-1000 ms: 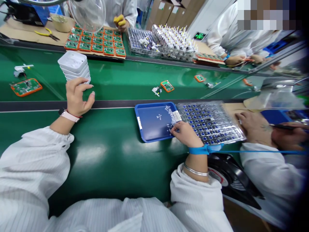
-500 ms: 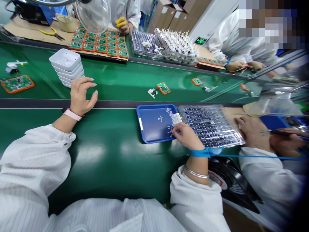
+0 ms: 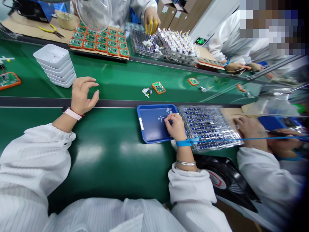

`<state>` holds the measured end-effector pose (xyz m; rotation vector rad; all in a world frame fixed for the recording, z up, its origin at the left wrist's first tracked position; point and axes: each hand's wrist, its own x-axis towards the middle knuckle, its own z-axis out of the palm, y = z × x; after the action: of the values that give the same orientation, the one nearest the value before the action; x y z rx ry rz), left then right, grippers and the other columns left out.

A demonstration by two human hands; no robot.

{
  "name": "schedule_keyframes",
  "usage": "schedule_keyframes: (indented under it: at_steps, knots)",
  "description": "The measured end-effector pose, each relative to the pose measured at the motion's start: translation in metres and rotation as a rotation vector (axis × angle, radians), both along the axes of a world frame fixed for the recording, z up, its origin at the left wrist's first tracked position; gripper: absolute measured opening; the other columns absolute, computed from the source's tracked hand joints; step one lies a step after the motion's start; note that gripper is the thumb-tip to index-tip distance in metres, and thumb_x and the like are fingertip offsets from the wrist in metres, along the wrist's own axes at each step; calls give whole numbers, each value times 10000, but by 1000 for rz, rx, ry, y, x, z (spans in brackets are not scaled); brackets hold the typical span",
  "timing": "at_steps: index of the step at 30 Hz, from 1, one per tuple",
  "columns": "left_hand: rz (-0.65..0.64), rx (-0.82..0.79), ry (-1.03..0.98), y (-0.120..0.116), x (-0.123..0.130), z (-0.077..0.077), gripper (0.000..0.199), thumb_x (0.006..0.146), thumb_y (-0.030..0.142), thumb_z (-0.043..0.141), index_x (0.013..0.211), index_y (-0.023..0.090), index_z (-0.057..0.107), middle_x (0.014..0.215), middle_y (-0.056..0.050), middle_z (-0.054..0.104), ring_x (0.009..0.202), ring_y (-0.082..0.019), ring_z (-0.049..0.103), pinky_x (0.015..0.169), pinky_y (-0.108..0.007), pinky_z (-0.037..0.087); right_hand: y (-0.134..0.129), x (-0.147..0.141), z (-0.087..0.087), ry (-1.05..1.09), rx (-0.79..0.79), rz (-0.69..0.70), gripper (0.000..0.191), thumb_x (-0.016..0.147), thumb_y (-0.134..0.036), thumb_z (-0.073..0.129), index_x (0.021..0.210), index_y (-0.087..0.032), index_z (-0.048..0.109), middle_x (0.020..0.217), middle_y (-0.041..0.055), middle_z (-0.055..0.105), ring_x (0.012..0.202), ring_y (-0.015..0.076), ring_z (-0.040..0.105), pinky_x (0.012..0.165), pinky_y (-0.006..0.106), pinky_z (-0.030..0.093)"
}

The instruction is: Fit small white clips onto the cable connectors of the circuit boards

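Note:
My left hand (image 3: 83,95) is raised over the near edge of the green belt, thumb and fingers apart, with nothing between them. Close beside it stands a stack of white plastic trays (image 3: 60,69), slightly tilted. My right hand (image 3: 175,126) is over the right side of a shallow blue tray (image 3: 151,129), fingertips pinched together; anything held there is too small to make out. Tiny white pieces (image 3: 160,119) lie scattered in the blue tray, partly hidden by this hand. Right of it sits a clear blister tray (image 3: 210,127) with rows of blue-and-black parts.
Circuit boards in orange frames (image 3: 158,87) lie on the belt (image 3: 116,77) beside small white parts. A black fan-like device (image 3: 227,177) is at the right. A co-worker's hands (image 3: 251,130) are beyond the blister tray; another's yellow-tipped hand (image 3: 151,22) reaches over parts opposite.
My right hand has moved left and slightly up over the blue tray. The white tray stack and boards have shifted left with the belt. The co-worker's yellow-tipped hand has moved right.

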<state>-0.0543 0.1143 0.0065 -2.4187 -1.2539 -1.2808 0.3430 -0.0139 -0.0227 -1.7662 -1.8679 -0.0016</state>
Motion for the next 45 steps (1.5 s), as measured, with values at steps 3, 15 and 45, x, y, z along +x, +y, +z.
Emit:
schedule_keyframes:
  at_steps: [3,15,45]
  knots:
    - [-15,8,-7,0,0,-1,224,792,291,544,979,168,526,1088,-112,590,1051,-243,518,932,-438,366,0,2,-1,19,8,4,104,790,-218,503,696,-208,546,843,88,570,884,233,556,838,418,464]
    - [-4,-113,-34,2,0,-3,230,722,255,558,952,247,546,1076,-75,577,1067,-286,507,941,-478,351,-8,4,4,29,-39,72,130,752,-146,489,814,-194,593,877,87,563,888,242,549,853,433,452]
    - [-64,-378,212,22,64,-5,222,833,340,499,934,167,593,1024,-91,604,1040,-269,496,917,-414,367,-1,7,-1,31,27,-2,106,769,-189,487,793,-190,590,853,97,591,864,246,554,818,421,459]
